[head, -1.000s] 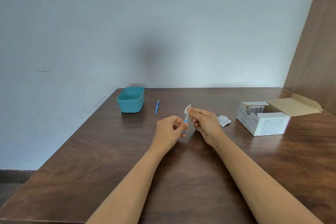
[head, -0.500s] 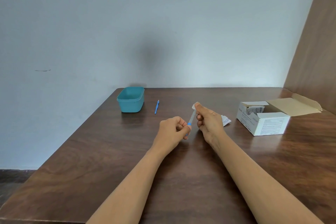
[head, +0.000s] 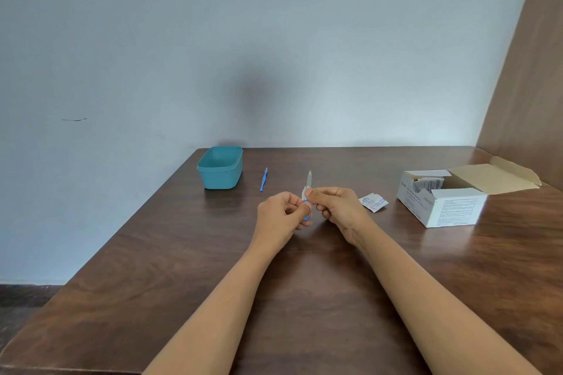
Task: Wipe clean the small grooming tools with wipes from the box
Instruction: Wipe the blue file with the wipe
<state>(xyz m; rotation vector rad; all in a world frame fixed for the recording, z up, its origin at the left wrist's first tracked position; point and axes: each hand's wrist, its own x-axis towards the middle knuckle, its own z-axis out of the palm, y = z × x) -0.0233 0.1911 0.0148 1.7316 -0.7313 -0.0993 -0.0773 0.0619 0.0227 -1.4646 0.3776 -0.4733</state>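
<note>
Before you, the table point(head: 152, 283): dark brown, streaky wood grain. The tub point(head: 220, 172): plain teal. The loose tool point(head: 263, 180): bright blue all over. The file point(head: 309, 179) you hold: blue handle, pale silver-grey blade. The wipe point(head: 304, 193): white. The torn packet point(head: 374, 201): white, faint blue print. The box point(head: 457, 210): white, small dark lettering; its lid point(head: 493, 178) plain tan inside. The wall point(head: 274, 39): pale blue-grey, one short dark mark point(head: 74, 119).
</note>
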